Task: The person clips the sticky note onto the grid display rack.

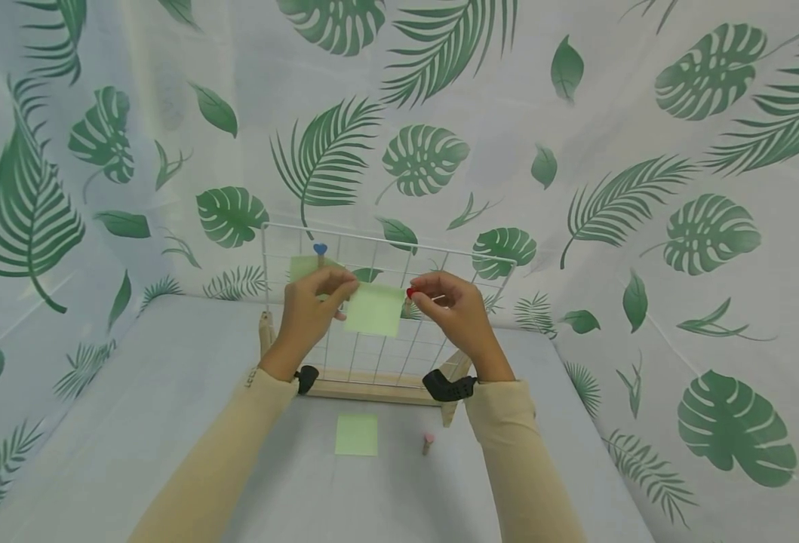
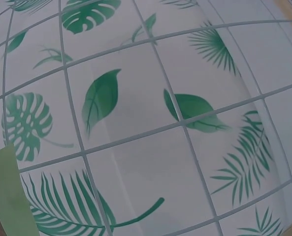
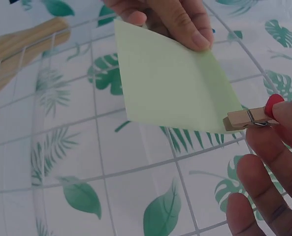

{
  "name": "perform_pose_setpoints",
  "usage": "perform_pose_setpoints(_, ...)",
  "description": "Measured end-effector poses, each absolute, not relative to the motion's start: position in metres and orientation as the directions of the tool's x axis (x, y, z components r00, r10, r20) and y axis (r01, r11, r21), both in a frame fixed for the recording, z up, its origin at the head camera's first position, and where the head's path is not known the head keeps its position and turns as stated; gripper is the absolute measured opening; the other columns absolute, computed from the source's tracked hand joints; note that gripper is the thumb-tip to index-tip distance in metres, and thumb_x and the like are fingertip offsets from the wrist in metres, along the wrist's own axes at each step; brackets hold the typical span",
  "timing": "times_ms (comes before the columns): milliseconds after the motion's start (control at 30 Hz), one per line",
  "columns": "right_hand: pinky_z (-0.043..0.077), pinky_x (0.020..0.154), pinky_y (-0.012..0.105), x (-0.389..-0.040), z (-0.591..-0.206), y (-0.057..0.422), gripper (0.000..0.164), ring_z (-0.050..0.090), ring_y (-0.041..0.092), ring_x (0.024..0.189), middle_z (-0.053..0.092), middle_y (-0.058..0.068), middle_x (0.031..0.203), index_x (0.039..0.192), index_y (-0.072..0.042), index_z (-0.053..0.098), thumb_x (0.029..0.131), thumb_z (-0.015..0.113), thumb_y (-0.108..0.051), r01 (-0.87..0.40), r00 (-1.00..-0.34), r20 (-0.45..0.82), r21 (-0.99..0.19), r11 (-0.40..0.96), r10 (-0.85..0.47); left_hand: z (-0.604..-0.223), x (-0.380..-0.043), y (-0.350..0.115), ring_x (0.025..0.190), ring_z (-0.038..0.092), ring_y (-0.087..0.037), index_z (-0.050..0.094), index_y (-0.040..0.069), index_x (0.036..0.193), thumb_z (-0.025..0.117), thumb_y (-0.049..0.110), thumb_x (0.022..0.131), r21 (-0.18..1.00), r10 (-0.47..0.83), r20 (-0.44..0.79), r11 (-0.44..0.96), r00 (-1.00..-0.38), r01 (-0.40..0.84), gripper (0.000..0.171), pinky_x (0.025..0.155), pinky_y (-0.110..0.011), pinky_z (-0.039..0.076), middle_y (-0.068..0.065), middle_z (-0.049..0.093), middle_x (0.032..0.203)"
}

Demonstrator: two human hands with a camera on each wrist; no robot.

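Note:
My left hand [image 1: 314, 305] pinches a pale green sticky note [image 1: 373, 313] near its upper left corner, in front of a white wire grid rack [image 1: 440, 250]. Thumb and finger of my right hand [image 1: 463, 309] hold a small wooden clothespin [image 3: 242, 118] with a red heart on its end. In the right wrist view, the clothespin's tip overlaps the note's corner nearest that hand. Behind my left hand, another green note [image 1: 302, 267] hangs on the grid under a blue-heart clothespin [image 1: 321, 249]. The left wrist view catches only an edge of the held note [image 2: 8, 191].
A wooden base [image 1: 372, 392] supports the grid on the pale table [image 1: 188, 362]. Before it lie a loose green note [image 1: 356, 435] and a pink-topped clothespin [image 1: 428, 443]. Leaf-patterned cloth [image 1: 494, 166] hangs around the back and sides.

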State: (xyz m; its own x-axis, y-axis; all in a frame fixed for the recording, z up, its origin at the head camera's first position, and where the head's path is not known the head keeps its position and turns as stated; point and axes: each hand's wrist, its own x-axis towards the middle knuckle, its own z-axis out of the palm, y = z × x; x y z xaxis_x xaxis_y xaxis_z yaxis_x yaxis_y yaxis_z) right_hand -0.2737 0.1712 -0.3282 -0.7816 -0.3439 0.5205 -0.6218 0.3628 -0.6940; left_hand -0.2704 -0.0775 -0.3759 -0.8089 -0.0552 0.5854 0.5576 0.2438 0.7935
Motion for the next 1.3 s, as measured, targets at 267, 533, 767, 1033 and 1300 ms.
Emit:
perform_pose_setpoints(267,0.057,0.083,0.020,-0.277,-0.328,0.167,0.012,0.068,0.011,0.090,0.076,0.022,0.104,0.110,0.007,0.074,0.099,0.072,0.003,-0.628,-0.776,0.537,-0.709,0.321,-0.331,-0.375,-0.273,-0.075,0.089,0.075,-0.028,0.077,0.000,0.111,0.075,0.011,0.103,0.793,-0.059,0.586,0.246,-0.808,0.558,0.013,0.063,-0.025,0.063,-0.013,0.079,0.103)
perform_pose_setpoints(533,0.056,0.078,0.018,-0.280,-0.327,0.166,0.012,0.065,0.008,0.087,0.075,0.022,0.104,0.110,0.006,0.075,0.100,0.072,0.002,-0.625,-0.778,0.538,-0.710,0.324,-0.324,-0.371,-0.277,-0.070,0.087,0.074,-0.026,0.075,-0.001,0.110,0.076,0.009,0.102,0.784,-0.062,0.598,0.249,-0.799,0.568,0.013,0.062,-0.025,0.063,-0.014,0.078,0.103)
perform_pose_setpoints(767,0.052,0.067,0.019,-0.281,-0.322,0.167,0.009,0.065,0.010,0.082,0.077,0.020,0.102,0.106,0.005,0.077,0.098,0.073,0.002,-0.624,-0.781,0.542,-0.694,0.359,-0.310,-0.369,-0.278,-0.068,0.084,0.073,-0.025,0.076,-0.001,0.109,0.076,0.010,0.102,0.784,-0.062,0.600,0.245,-0.798,0.571,0.013,0.061,-0.025,0.062,-0.014,0.078,0.100)
perform_pose_setpoints(1033,0.053,0.065,0.021,-0.281,-0.315,0.164,0.011,0.068,0.018,0.073,0.077,0.020,0.107,0.109,0.005,0.076,0.098,0.074,0.003,-0.667,-0.745,0.584,-0.632,0.396,-0.323,-0.367,-0.280,-0.066,0.080,0.072,-0.021,0.077,0.002,0.108,0.076,0.015,0.104,0.802,-0.088,0.576,0.252,-0.813,0.541,0.013,0.059,-0.024,0.061,-0.011,0.079,0.096)
perform_pose_setpoints(1300,0.050,0.057,0.019,-0.283,-0.313,0.160,0.008,0.060,0.014,0.060,0.076,0.021,0.106,0.107,0.005,0.076,0.100,0.072,0.004,-0.672,-0.739,0.600,-0.625,0.396,-0.307,-0.365,-0.279,-0.064,0.080,0.076,-0.026,0.078,0.003,0.108,0.077,0.017,0.103,0.807,-0.129,0.573,0.259,-0.809,0.530,0.015,0.058,-0.023,0.061,-0.012,0.080,0.098)
